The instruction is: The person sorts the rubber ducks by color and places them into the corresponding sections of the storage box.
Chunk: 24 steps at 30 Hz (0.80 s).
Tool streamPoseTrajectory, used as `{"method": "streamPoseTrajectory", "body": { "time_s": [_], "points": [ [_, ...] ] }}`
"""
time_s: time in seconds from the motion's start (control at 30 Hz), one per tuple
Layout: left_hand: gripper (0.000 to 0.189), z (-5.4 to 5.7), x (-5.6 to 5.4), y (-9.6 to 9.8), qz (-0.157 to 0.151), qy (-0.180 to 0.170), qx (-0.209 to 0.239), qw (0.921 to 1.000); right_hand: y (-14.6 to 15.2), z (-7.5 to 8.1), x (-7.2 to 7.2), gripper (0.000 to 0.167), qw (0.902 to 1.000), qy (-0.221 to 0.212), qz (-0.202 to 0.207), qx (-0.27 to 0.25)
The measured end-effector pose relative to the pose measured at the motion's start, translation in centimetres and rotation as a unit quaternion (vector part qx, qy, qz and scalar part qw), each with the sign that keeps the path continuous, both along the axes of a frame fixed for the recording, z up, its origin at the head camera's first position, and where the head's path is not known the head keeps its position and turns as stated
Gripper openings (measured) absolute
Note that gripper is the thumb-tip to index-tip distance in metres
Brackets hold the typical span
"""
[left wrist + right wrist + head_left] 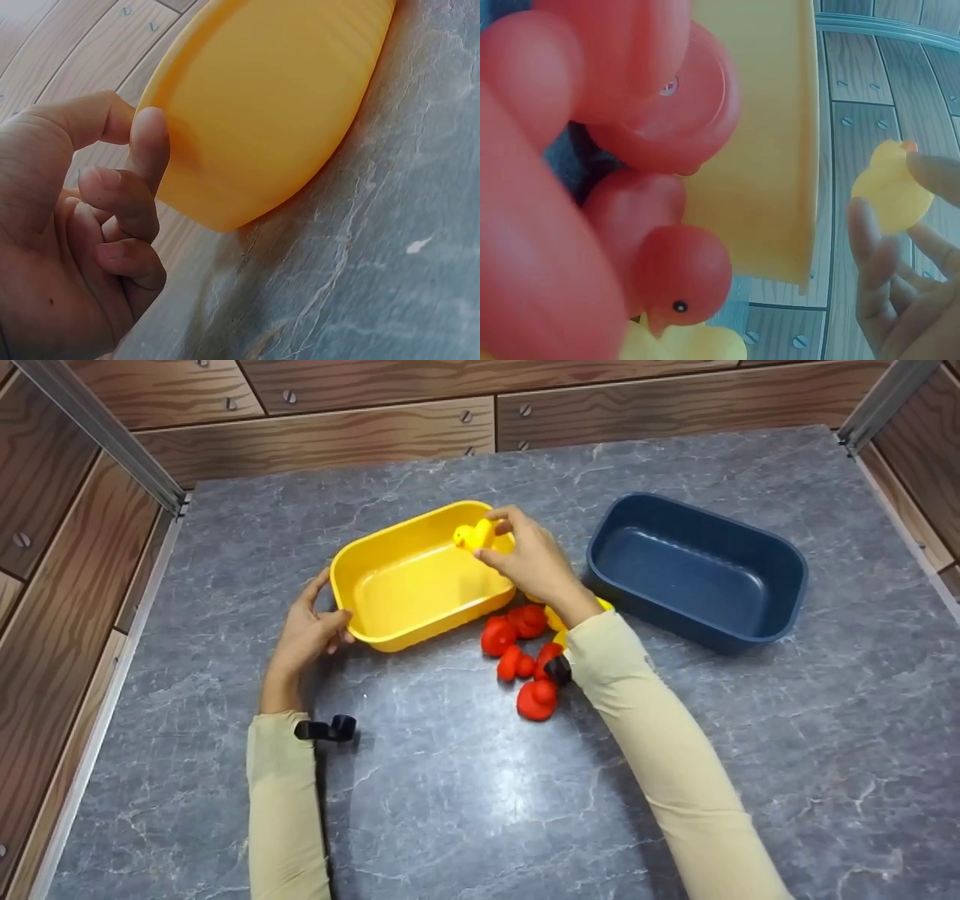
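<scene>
My right hand (534, 556) pinches a small yellow rubber duck (474, 535) between thumb and fingers, over the right end of the yellow tub (412, 631). In the right wrist view the same duck (891, 187) shows beyond the tub's side, its orange beak near a fingertip. At the tub's left end, my left hand (301, 631) grips the rim. The left wrist view has that hand (97, 202) with thumb and index finger at the tub's edge and the other fingers curled below. Inside, the tub's visible floor is bare.
Several red rubber ducks (498, 636) lie in a cluster in front of the tub. Yellow ducks (555, 619) are partly hidden under my right wrist. To the right stands a dark blue tub (690, 574). Wood-patterned walls (375, 431) border the grey marbled table (450, 810).
</scene>
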<state>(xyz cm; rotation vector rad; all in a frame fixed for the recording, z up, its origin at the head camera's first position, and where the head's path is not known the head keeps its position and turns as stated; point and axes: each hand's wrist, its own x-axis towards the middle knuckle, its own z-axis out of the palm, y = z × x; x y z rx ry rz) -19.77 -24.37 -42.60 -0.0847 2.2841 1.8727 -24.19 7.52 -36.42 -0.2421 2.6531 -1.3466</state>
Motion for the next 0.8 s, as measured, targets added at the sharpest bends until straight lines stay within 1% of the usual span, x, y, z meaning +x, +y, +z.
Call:
{"method": "streamPoseTrajectory", "body": {
  "time_s": [0.17, 0.33, 0.43, 0.5, 0.67, 0.8],
  "points": [
    [0.081, 0.1, 0.0, 0.0, 0.001, -0.01, 0.009, 0.9999, 0.3, 0.2, 0.2, 0.057, 0.9999, 0.012, -0.011, 0.001],
    [0.081, 1.2, 0.4, 0.4, -0.003, -0.016, 0.018, 0.9997, 1.5, 0.4, 1.0, 0.057, 0.9994, 0.023, -0.005, -0.027],
    [0.081, 1.5, 0.6, 0.6, -0.009, -0.019, 0.014, 0.9997, 2.6, 0.6, 1.8, 0.058, 0.9988, 0.042, 0.009, -0.023],
    [0.081, 1.3, 0.4, 0.4, -0.01, -0.02, 0.01, 0.9997, 3.3, 0.7, 2.4, 0.058, 0.998, 0.058, 0.02, -0.014],
    [0.081, 0.2, -0.1, -0.1, -0.005, -0.019, 0.004, 0.9998, 4.6, 1.0, 3.8, 0.058, 0.9951, 0.089, 0.044, -0.006],
    [0.082, -0.2, -0.2, -0.2, -0.005, -0.016, 0.001, 0.9999, 5.4, 1.0, 4.7, 0.06, 0.9927, 0.104, 0.061, 0.003]
  ]
}}
